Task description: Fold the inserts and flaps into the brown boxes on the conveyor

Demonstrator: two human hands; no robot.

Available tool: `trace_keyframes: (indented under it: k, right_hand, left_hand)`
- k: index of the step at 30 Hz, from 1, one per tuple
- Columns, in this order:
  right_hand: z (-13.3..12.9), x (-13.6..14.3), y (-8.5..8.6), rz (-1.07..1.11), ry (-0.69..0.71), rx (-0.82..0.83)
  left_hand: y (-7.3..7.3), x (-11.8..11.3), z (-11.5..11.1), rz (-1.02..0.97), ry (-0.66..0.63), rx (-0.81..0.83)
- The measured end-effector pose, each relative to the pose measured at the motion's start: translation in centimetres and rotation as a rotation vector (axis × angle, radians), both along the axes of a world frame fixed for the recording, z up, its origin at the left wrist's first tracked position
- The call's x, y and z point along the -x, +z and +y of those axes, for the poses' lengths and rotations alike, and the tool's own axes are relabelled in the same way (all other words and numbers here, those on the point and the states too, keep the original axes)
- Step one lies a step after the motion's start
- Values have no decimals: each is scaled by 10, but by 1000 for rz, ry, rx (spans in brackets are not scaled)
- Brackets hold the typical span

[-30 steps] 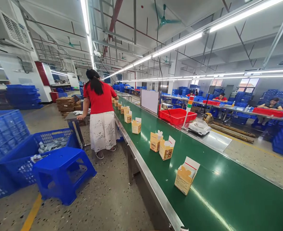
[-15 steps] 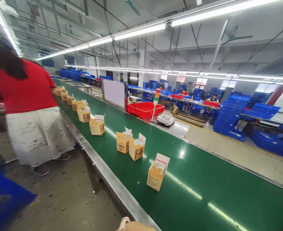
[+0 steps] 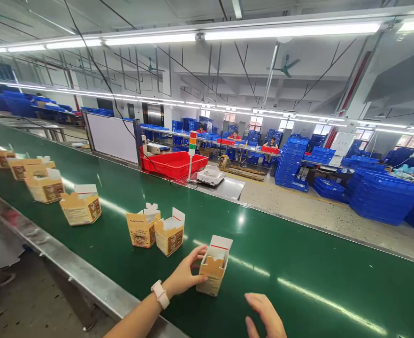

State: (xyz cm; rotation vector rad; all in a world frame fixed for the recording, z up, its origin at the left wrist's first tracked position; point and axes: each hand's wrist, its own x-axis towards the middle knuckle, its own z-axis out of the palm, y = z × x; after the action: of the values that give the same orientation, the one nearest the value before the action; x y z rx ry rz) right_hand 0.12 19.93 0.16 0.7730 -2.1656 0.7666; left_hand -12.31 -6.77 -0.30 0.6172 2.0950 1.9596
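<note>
The left hand (image 3: 184,277), a pale watch (image 3: 160,294) on its wrist, reaches to an open cardboard box (image 3: 212,270) standing on a green conveyor belt (image 3: 298,281). Thumb and forefinger are spread at the box's left side, seemingly touching it; whether they clamp it, I cannot tell. The right hand (image 3: 266,315) is empty, fingers apart, near the box's right. Two more boxes (image 3: 156,232) stand close together to the left. Beyond the belt sit a red bin (image 3: 175,164) and a white scale (image 3: 211,175).
</note>
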Motion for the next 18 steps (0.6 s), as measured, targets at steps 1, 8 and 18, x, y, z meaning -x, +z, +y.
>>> trace_keyframes:
  k: [1,8,18]
  right_hand:
    - [2,4,0,28,-48,12]
    - [-1,1,15,-324,-192,-54]
    - [-11,7,66,-883,-38,-297]
  left_hand:
    - [0,-1,13,1,-44,0]
    - [-5,-35,69,21,-286,-19]
    - [-23,-52,70,640,-56,70]
